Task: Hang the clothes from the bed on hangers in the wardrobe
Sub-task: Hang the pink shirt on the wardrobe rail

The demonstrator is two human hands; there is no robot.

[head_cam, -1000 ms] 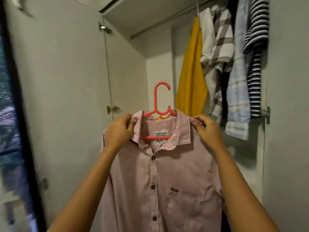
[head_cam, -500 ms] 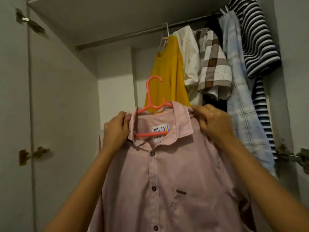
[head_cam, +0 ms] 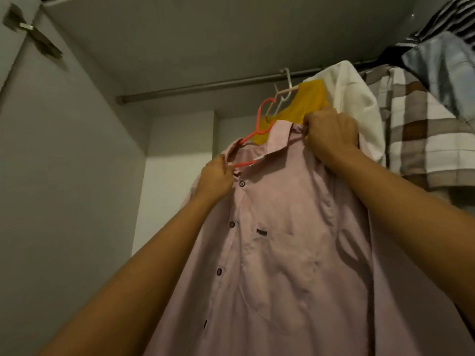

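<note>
Fingers of left hand (head_cam: pixel 216 179) and right hand (head_cam: pixel 331 134) pinch pink shirt (head_cam: pixel 282 253).

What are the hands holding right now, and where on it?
Both hold the pink shirt on its orange hanger: the left hand pinches the collar near the top button, the right hand grips the collar's other side.

Just behind the right hand (head_cam: pixel 331 134), a yellow garment (head_cam: pixel 305 104) hangs on a pale hanger (head_cam: pixel 285 91) hooked over the metal rail (head_cam: pixel 200 89). Further right of that hand comes a white shirt (head_cam: pixel 357 106), then a brown-and-white checked shirt (head_cam: pixel 421 140). Above them are a pale blue garment (head_cam: pixel 442 68) and what looks like a striped top (head_cam: pixel 452 16), cut off by the edge. High up, far left of the left hand (head_cam: pixel 216 179), there's a metal hinge (head_cam: pixel 33 37).
</note>
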